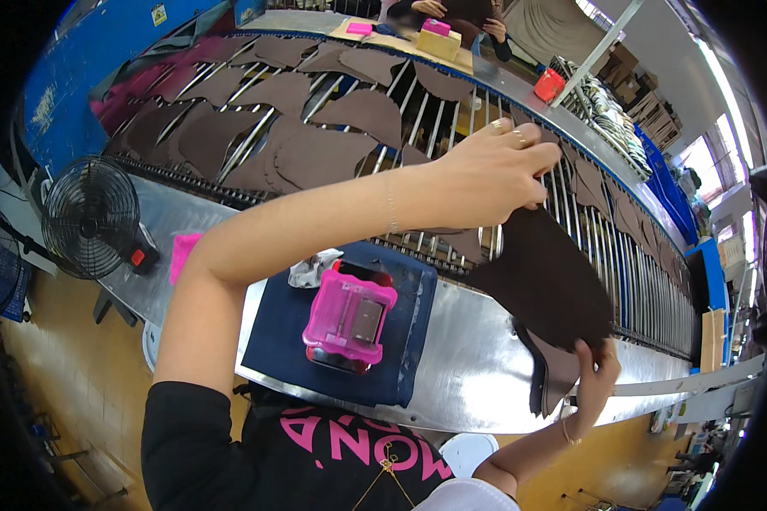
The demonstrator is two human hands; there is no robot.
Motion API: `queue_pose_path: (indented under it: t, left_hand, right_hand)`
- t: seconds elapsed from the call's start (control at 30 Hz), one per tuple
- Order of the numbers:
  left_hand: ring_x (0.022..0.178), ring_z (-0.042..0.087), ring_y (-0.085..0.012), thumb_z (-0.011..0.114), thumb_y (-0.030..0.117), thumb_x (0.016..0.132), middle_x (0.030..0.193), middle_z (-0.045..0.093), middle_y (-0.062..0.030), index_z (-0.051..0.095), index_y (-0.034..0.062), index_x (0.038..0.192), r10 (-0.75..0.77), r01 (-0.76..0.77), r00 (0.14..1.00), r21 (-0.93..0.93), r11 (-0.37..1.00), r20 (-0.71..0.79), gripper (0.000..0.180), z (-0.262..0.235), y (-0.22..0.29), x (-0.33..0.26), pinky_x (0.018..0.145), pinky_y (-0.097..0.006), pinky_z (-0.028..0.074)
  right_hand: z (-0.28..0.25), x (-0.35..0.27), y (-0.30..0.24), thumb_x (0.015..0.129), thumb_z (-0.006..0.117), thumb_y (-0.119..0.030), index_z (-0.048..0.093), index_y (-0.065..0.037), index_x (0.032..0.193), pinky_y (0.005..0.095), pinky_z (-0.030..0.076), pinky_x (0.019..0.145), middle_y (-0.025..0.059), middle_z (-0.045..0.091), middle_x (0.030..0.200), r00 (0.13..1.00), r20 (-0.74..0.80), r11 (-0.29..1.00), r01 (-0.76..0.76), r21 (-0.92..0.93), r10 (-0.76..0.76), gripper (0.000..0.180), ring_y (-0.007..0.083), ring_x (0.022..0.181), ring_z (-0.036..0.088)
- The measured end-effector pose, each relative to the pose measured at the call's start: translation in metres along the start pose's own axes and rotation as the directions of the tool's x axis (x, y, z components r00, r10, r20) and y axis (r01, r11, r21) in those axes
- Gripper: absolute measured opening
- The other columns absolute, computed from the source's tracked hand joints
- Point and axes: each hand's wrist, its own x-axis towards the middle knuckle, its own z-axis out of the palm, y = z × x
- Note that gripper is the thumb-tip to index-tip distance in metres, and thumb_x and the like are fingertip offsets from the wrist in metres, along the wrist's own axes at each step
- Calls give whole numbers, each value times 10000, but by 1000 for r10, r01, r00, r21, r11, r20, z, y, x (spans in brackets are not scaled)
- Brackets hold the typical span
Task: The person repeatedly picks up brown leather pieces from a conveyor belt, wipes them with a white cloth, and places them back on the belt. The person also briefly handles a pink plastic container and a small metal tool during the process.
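Observation:
A dark brown cut piece of leather-like sheet (554,272) hangs stretched between my hands at the right. My left hand (498,175) grips its upper end, fingers closed, above the rollers. At its lower edge my right hand (599,368) pinches it between thumb and fingers. Beneath the held piece, a small stack of similar brown pieces (556,375) lies by the table's front edge, partly covered. Many more brown cut pieces (307,157) lie spread and overlapping on the roller conveyor (643,311) beyond my arms.
On the metal table (469,362), a dark blue cloth (277,341) carries a pink plastic holder (347,319) and a crumpled white rag (313,268). A black fan (89,217) stands at left. Across the conveyor are another person's hands (494,30) and a yellow block (439,44).

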Motion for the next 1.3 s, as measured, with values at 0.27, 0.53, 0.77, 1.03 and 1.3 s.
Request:
queue_pose_path:
  t: [0.27,0.53,0.77,1.03,1.3]
  left_hand:
    - [1122,471,-250,711,261,687,1161,498,-51,639,150,897,106,-101,994,320,942,3,248,12,-40,28,915,-395,412]
    - [1113,477,-310,716,263,774,1262,434,-126,536,205,1249,-236,244,970,179,953,-64,512,-30,-73,-40,956,-416,404]
    - [1139,458,-319,713,202,787,1286,394,-152,495,184,1300,-576,565,800,113,817,169,557,-61,-64,-118,979,-403,392]
    - [1166,445,-301,705,190,800,1310,380,-137,471,140,1346,-597,599,767,71,798,235,596,-58,-44,-154,991,-379,370]
    - [1170,454,-254,680,210,835,1325,373,-113,441,133,1370,-625,678,696,-38,734,355,590,-31,-31,-155,978,-365,392]
  right_hand:
    - [156,77,-15,946,568,-152,561,-2,1039,200,453,421,46,610,673,968,221,916,-192,352,118,176,81,477,578]
    - [307,129,43,977,454,-86,464,-31,1094,274,565,522,141,628,950,812,510,339,-583,738,286,129,217,665,667]
    - [348,136,59,911,626,-211,448,-12,1051,252,542,474,105,608,758,776,516,303,-621,723,362,301,163,599,641]
    - [175,43,110,885,639,-203,575,15,923,306,505,514,115,669,746,868,-173,805,-333,491,465,231,201,599,651]
    - [43,-90,216,732,761,-397,618,-39,1146,478,465,880,178,552,1167,548,-637,347,-836,-424,542,566,358,1089,531]
